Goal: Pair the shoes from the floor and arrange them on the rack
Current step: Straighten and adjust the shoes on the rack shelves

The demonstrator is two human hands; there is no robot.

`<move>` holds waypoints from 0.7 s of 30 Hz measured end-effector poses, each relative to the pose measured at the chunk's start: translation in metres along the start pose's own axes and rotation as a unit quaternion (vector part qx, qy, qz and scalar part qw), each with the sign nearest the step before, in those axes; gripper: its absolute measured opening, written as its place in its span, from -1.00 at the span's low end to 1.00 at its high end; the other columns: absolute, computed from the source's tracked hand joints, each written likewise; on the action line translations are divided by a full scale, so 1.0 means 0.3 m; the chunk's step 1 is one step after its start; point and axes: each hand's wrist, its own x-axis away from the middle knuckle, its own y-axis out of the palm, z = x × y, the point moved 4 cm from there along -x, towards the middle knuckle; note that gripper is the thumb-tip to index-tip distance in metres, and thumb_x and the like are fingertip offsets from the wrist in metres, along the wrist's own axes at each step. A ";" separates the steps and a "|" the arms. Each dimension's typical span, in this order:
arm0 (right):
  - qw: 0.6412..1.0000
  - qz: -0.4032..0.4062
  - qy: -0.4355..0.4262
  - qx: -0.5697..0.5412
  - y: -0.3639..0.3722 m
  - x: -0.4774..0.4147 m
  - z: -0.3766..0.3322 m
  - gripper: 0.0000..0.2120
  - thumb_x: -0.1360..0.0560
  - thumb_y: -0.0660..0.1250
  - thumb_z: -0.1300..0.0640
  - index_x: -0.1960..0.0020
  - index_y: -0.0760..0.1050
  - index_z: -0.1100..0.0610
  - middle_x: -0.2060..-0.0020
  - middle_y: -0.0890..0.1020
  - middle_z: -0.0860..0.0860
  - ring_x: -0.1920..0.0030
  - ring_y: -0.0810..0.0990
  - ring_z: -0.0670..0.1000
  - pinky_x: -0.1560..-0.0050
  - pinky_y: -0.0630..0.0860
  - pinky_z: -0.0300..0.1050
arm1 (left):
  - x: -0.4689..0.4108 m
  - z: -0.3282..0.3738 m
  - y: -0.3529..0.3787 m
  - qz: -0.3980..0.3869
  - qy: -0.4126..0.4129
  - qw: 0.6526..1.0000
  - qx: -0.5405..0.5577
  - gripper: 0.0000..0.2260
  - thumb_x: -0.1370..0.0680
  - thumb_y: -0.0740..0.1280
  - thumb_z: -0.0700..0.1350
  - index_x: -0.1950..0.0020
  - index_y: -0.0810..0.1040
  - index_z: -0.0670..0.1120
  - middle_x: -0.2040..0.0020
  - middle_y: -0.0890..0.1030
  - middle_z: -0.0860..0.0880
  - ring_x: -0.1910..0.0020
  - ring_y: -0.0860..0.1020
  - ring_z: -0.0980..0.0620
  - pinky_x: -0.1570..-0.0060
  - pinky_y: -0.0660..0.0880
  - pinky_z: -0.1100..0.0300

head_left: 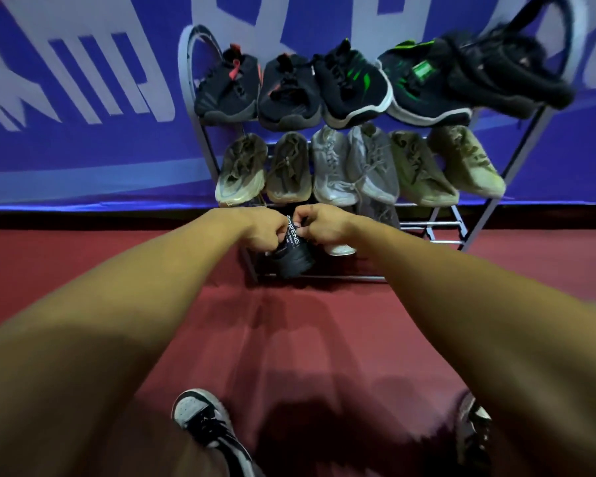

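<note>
A metal shoe rack [516, 156] stands against the blue wall. Its top shelf carries several black shoes [289, 94], and the middle shelf holds several beige and grey shoes [334, 170]. On the lowest shelf sits a black shoe [295, 258] with white lettering on its tongue. My left hand [262, 228] and my right hand [324, 227] both pinch that shoe at its tongue. A white shoe toe [339, 249] shows just under my right hand, and a grey shoe [379, 211] lies behind it.
Red floor [289, 332] stretches from the rack toward me. My own two feet in black-and-white sneakers [207, 428] stand at the bottom of the view. A blue banner wall [83, 149] backs the rack. The lowest shelf's right half shows bare bars [437, 232].
</note>
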 end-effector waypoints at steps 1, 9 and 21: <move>1.000 0.003 -0.007 0.011 -0.022 0.020 -0.005 -0.84 -0.53 0.31 0.32 0.14 0.42 0.10 0.30 0.48 -0.04 0.27 0.39 -0.07 0.25 0.34 -0.31 | 0.011 0.025 -0.024 -0.003 0.003 1.000 -0.010 -0.84 -0.48 0.23 -0.23 0.01 0.55 -0.07 0.04 0.61 -0.09 0.03 0.56 -0.13 0.01 0.50 0.04; 0.994 -0.111 -0.017 0.017 -0.159 0.177 -0.033 -0.82 -0.58 0.32 0.29 0.13 0.47 0.05 0.22 0.49 0.09 0.17 0.40 0.05 0.13 0.36 -0.10 | 0.025 0.133 -0.079 0.000 0.011 1.000 0.004 -0.79 -0.43 0.48 0.04 0.05 0.60 -0.05 0.22 0.57 0.01 0.15 0.55 -0.04 0.10 0.48 0.14; 0.992 -0.125 0.007 -0.028 -0.273 0.279 -0.051 -0.93 -0.57 0.34 0.30 -0.03 0.52 0.17 0.16 0.52 0.07 0.15 0.40 0.01 0.20 0.34 -0.23 | 0.035 0.224 -0.097 0.056 0.112 0.978 0.164 -0.81 -0.40 0.50 -0.04 0.05 0.59 -0.04 0.16 0.63 0.01 0.19 0.57 0.03 0.11 0.51 0.13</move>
